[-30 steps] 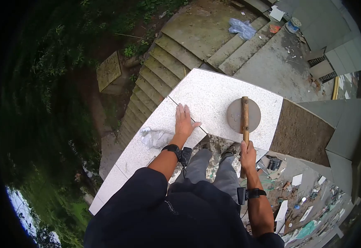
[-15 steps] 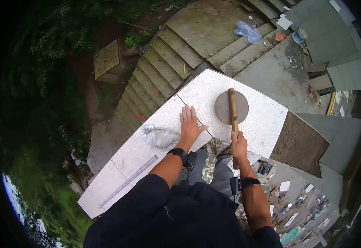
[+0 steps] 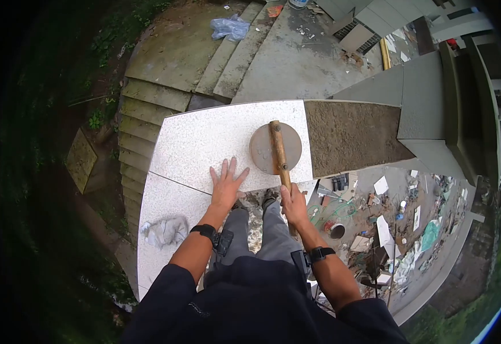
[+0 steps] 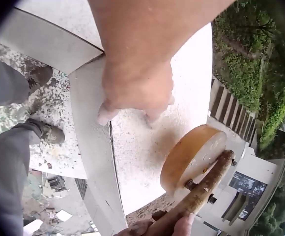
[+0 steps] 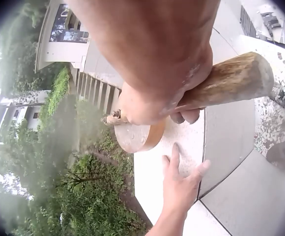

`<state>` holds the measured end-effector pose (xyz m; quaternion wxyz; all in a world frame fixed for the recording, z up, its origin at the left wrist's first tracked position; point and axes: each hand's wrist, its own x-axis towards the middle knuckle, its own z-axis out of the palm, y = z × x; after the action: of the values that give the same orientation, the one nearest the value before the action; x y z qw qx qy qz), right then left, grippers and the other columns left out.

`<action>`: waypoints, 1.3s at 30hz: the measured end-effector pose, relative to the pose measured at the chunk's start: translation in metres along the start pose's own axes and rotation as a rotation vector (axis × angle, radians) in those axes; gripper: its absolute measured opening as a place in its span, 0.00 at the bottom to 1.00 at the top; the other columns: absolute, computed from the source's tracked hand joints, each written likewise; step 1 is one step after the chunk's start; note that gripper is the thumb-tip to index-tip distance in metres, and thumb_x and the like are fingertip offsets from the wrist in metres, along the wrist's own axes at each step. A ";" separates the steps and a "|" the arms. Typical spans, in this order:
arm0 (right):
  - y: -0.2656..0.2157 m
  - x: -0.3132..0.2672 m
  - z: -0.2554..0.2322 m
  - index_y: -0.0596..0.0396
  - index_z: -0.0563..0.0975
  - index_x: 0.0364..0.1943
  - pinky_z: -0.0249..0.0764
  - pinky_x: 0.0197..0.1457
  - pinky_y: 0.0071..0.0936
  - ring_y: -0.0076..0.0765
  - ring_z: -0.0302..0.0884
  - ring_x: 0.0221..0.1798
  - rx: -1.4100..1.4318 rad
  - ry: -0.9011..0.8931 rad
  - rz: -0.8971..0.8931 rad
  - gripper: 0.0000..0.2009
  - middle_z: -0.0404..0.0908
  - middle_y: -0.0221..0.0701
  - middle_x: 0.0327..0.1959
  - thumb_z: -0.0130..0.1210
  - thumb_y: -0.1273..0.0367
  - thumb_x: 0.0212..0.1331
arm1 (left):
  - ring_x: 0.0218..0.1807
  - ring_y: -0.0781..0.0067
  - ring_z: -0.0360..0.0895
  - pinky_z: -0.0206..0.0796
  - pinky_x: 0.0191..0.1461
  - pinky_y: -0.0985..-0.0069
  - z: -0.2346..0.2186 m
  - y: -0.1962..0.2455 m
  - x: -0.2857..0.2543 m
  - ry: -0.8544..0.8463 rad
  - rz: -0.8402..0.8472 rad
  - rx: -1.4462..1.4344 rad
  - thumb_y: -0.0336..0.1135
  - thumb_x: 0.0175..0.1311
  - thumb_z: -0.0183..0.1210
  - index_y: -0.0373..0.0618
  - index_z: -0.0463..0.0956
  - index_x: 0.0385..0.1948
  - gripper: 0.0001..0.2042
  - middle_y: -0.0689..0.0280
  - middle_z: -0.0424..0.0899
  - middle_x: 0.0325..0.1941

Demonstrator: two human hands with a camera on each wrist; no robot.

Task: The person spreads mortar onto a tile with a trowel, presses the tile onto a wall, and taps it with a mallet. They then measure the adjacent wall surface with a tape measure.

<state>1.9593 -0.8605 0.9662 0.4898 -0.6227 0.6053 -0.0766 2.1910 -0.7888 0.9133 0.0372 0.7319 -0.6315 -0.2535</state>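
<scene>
My right hand (image 3: 294,205) grips the wooden handle (image 3: 285,176) of a mallet with a thick round head (image 3: 262,150). In the head view that disc lies over the white speckled slab (image 3: 204,135), near its right end; whether it touches the slab I cannot tell. Fingers spread, my left hand (image 3: 225,189) rests on the same slab beside its near edge, left of the mallet. The left wrist view shows the disc (image 4: 186,157) tilted, with bolts by the handle. From the right wrist, the handle's thick butt (image 5: 245,78) sticks out behind the fist.
A crumpled whitish cloth (image 3: 164,231) lies on the adjoining slab (image 3: 170,203). Right of the slabs is a bed of brown mortar (image 3: 353,135). Mossy steps (image 3: 135,152) descend at the left. Rubble and a bucket (image 3: 335,230) lie below at the right.
The head view has turned and shifted toward the mortar bed. My left hand has moved off the joint between slabs onto the slab with the mallet, its fingers now spread. The right hand keeps its grip.
</scene>
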 end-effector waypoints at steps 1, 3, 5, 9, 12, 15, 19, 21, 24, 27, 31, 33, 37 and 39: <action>0.018 0.013 0.007 0.59 0.72 0.37 0.71 0.22 0.33 0.32 0.75 0.17 -0.031 0.030 0.004 0.20 0.76 0.34 0.18 0.48 0.54 0.75 | 0.82 0.44 0.42 0.33 0.76 0.28 0.002 -0.002 0.000 -0.003 -0.006 -0.012 0.44 0.45 0.75 0.71 0.65 0.72 0.45 0.54 0.46 0.83; 0.021 0.021 0.007 0.59 0.72 0.38 0.73 0.27 0.41 0.42 0.80 0.21 -0.130 0.067 -0.018 0.20 0.78 0.41 0.19 0.48 0.53 0.74 | 0.82 0.43 0.41 0.32 0.75 0.26 0.002 -0.001 0.001 -0.008 -0.018 -0.017 0.43 0.44 0.76 0.73 0.64 0.72 0.46 0.54 0.44 0.84; 0.009 0.020 -0.005 0.60 0.71 0.39 0.72 0.35 0.51 0.58 0.79 0.29 -0.107 0.030 0.000 0.21 0.79 0.50 0.24 0.47 0.52 0.74 | 0.82 0.43 0.41 0.32 0.75 0.26 0.000 0.000 0.005 -0.016 -0.021 -0.007 0.43 0.45 0.76 0.73 0.64 0.72 0.46 0.54 0.43 0.84; 0.002 0.007 -0.009 0.62 0.70 0.40 0.72 0.44 0.60 0.72 0.79 0.38 -0.137 -0.002 0.073 0.23 0.81 0.59 0.30 0.46 0.50 0.73 | 0.82 0.42 0.40 0.31 0.75 0.25 0.002 0.002 0.002 -0.040 -0.034 -0.013 0.42 0.45 0.76 0.72 0.63 0.73 0.46 0.54 0.42 0.84; -0.005 0.015 -0.020 0.63 0.70 0.40 0.73 0.45 0.60 0.70 0.80 0.39 -0.169 0.001 0.091 0.24 0.82 0.59 0.32 0.45 0.50 0.73 | 0.82 0.41 0.40 0.32 0.75 0.25 0.001 0.002 0.003 -0.069 -0.040 0.008 0.42 0.45 0.76 0.71 0.63 0.73 0.47 0.54 0.41 0.84; -0.007 0.011 -0.028 0.63 0.70 0.40 0.73 0.45 0.59 0.69 0.80 0.40 -0.161 -0.054 0.085 0.23 0.82 0.58 0.32 0.46 0.51 0.73 | 0.82 0.40 0.40 0.33 0.74 0.25 0.002 0.002 0.001 -0.061 -0.020 0.031 0.42 0.46 0.75 0.69 0.63 0.73 0.46 0.54 0.41 0.84; 0.000 0.015 -0.025 0.63 0.70 0.40 0.73 0.45 0.59 0.69 0.80 0.39 -0.132 -0.072 0.057 0.23 0.82 0.58 0.31 0.47 0.51 0.73 | 0.82 0.39 0.40 0.33 0.74 0.25 0.000 0.004 0.002 -0.050 -0.022 0.030 0.41 0.47 0.75 0.69 0.62 0.74 0.46 0.53 0.42 0.84; -0.011 0.012 -0.028 0.63 0.70 0.41 0.74 0.45 0.58 0.69 0.81 0.38 -0.158 -0.114 0.033 0.24 0.82 0.58 0.30 0.47 0.51 0.72 | 0.82 0.39 0.40 0.32 0.75 0.26 -0.002 0.005 0.001 -0.055 -0.025 0.033 0.41 0.48 0.75 0.69 0.62 0.74 0.46 0.53 0.42 0.84; -0.005 0.012 -0.010 0.64 0.71 0.41 0.74 0.45 0.58 0.69 0.81 0.38 -0.163 -0.130 -0.053 0.24 0.82 0.57 0.30 0.47 0.50 0.73 | 0.82 0.40 0.40 0.32 0.76 0.28 -0.002 0.003 0.003 -0.060 -0.026 0.040 0.40 0.49 0.74 0.68 0.62 0.74 0.45 0.53 0.43 0.83; -0.006 0.013 -0.009 0.63 0.71 0.43 0.74 0.47 0.58 0.68 0.82 0.39 -0.156 -0.182 -0.046 0.27 0.83 0.56 0.32 0.45 0.47 0.73 | 0.82 0.40 0.41 0.33 0.77 0.31 0.001 0.004 -0.001 -0.054 -0.037 0.048 0.41 0.49 0.74 0.65 0.63 0.73 0.44 0.52 0.44 0.83; 0.000 0.010 -0.051 0.63 0.72 0.47 0.73 0.51 0.56 0.65 0.81 0.46 -0.204 -0.346 -0.050 0.30 0.83 0.56 0.39 0.43 0.44 0.72 | 0.81 0.38 0.44 0.40 0.77 0.35 -0.016 0.025 -0.015 -0.077 -0.060 0.076 0.44 0.51 0.74 0.58 0.64 0.72 0.42 0.50 0.47 0.82; 0.019 0.003 -0.087 0.61 0.71 0.52 0.72 0.55 0.54 0.63 0.79 0.53 -0.228 -0.388 -0.115 0.32 0.82 0.55 0.47 0.42 0.41 0.71 | 0.79 0.38 0.49 0.43 0.78 0.41 -0.022 0.029 -0.035 -0.037 -0.088 0.033 0.44 0.51 0.73 0.52 0.63 0.73 0.43 0.48 0.53 0.79; 0.073 -0.024 -0.166 0.61 0.68 0.65 0.72 0.60 0.50 0.61 0.79 0.57 -0.402 -0.531 -0.089 0.38 0.83 0.53 0.50 0.43 0.39 0.69 | 0.73 0.43 0.65 0.55 0.76 0.59 -0.027 0.029 -0.084 -0.150 -0.179 -0.300 0.46 0.57 0.70 0.38 0.63 0.71 0.41 0.44 0.70 0.70; 0.106 -0.043 -0.187 0.57 0.66 0.69 0.72 0.62 0.48 0.60 0.77 0.60 -0.563 -0.689 -0.092 0.38 0.82 0.51 0.54 0.44 0.39 0.68 | 0.72 0.44 0.67 0.58 0.74 0.61 -0.031 0.044 -0.113 -0.190 -0.215 -0.368 0.47 0.59 0.68 0.37 0.63 0.70 0.39 0.44 0.72 0.69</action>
<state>1.7476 -0.8993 1.0083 0.4703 -0.7474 0.3755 0.2815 2.1556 -0.6997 0.9937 0.0832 0.7487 -0.4939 -0.4343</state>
